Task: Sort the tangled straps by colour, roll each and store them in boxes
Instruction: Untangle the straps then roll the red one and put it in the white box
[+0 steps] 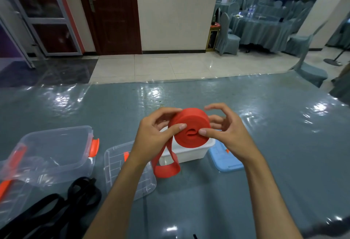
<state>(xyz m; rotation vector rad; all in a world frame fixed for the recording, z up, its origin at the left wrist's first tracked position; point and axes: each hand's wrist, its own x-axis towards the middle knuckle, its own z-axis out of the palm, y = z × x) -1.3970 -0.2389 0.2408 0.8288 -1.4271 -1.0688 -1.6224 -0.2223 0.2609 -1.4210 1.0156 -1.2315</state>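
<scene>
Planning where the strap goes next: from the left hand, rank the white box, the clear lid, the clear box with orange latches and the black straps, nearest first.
From the left hand, head view:
1. White box, just beneath and right of it.
2. Clear lid, below-left on the table.
3. Clear box with orange latches, farther left.
4. Black straps, at the lower-left edge, by the person.

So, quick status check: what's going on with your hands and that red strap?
Left hand and right hand grip red strap, mostly rolled. Loop-end hangs loose. White box beneath, open. Nothing blocking.
</scene>
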